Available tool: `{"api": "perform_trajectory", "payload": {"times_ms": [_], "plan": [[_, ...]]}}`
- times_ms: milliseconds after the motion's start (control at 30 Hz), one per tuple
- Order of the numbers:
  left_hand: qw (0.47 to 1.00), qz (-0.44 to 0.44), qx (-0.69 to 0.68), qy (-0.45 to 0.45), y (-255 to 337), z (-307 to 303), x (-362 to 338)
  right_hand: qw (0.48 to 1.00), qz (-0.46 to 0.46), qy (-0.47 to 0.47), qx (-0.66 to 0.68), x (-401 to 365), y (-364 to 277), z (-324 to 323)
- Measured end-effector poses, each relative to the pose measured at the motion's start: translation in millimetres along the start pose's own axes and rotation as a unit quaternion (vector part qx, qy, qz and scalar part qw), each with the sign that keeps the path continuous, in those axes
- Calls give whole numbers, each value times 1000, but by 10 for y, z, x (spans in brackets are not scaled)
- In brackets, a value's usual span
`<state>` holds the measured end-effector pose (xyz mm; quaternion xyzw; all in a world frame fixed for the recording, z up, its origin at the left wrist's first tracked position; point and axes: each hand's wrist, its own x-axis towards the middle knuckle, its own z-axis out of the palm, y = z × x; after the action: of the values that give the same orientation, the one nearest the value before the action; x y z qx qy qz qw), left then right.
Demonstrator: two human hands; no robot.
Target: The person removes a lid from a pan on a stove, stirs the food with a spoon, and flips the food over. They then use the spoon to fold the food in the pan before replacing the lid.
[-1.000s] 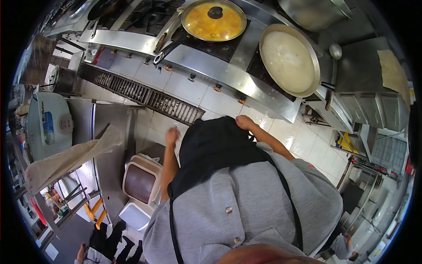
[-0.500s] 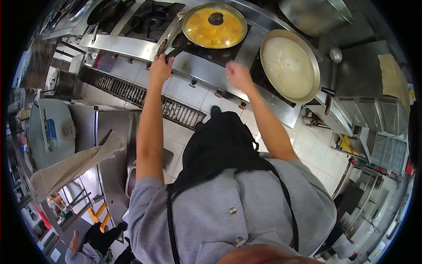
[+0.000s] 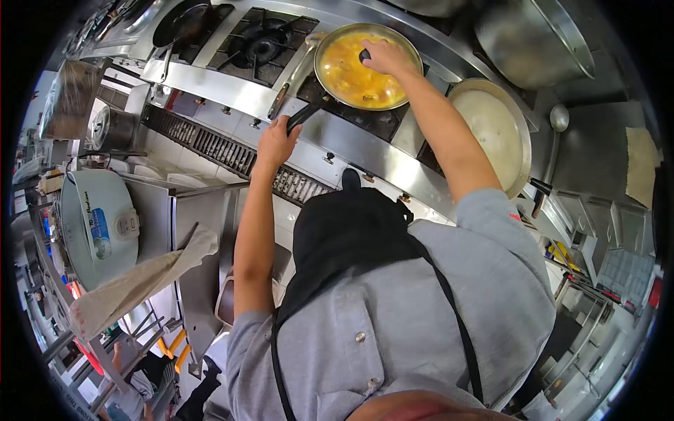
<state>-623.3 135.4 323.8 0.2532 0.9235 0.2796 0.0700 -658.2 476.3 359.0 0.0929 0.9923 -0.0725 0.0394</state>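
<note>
From my end I see the left hand [image 3: 279, 145] gripping the handle [image 3: 307, 116] and the right hand [image 3: 385, 56] the knob [image 3: 364, 55]; a jerk could slop the food [image 3: 354, 83].

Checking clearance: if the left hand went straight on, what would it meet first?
Likely the brown utensil handle at the stove edge, just ahead of the left hand on the pan handle; depth is unclear.

- A slatted drain grate [image 3: 235, 160] runs through white floor tiles [image 3: 305, 160].
- A stainless-steel gas range [image 3: 203, 77] stands beyond the grate.
- A stainless-steel cabinet [image 3: 203, 295] stands on the grate's near side.
</note>
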Motion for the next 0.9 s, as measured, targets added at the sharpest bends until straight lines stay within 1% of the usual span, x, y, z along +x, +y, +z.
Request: {"api": "perform_trajectory", "payload": {"times_ms": [33,100,133,200,233,267,300,333,367,400,433,500,567,600,633,700,733,800,900], "plan": [[1000,-1,-4,0,-15,-4,34,1000,-15,-10,2,-7,22,-58],[998,-15,-15,-54,-58,-23,101,999,-29,-28,2,-53,34,-182],[998,-18,-20,-55,-87,-22,177,1000,-24,-6,8,-66,69,-240],[993,24,-12,-115,-183,-3,316,999,-7,43,16,-185,117,-375],[992,24,-16,-122,-221,-11,371,997,5,73,14,-277,143,-491],[961,-55,-163,-215,-233,-50,441,996,13,90,25,-338,226,-557],[894,-134,-304,-301,-223,-94,469,994,20,106,34,-416,318,-625],[847,-163,-388,-325,-207,-133,466,994,25,102,30,-518,400,-700],[844,-161,-391,-330,-207,-138,460,988,7,136,73,-642,467,-783],[813,-176,-421,-362,-212,-148,476,978,-10,172,116,-750,492,-879],[780,-190,-448,-393,-205,-157,496,978,-5,173,113,-867,498,-973],[784,-185,-437,-400,-129,-142,458,974,46,187,123,-1112,442,-1159],[808,-161,-426,-375,-108,-31,390,971,64,194,125,-1319,361,-1275],[813,-146,-436,-358,-107,19,329,968,76,201,130,-1400,334,-1314],[812,-141,-434,-363,-125,43,329,967,82,203,128,-1459,324,-1345],[832,-152,-416,-333,-108,29,324,972,95,189,103,-1564,321,-1379],[855,-142,-387,-315,-112,35,338,971,100,190,101,-1603,324,-1384],[853,-132,-393,-316,-149,47,334,975,105,181,73,-1659,314,-1396],[858,-120,-401,-297,-65,101,303,972,108,194,75,-1701,349,-1342]]}}
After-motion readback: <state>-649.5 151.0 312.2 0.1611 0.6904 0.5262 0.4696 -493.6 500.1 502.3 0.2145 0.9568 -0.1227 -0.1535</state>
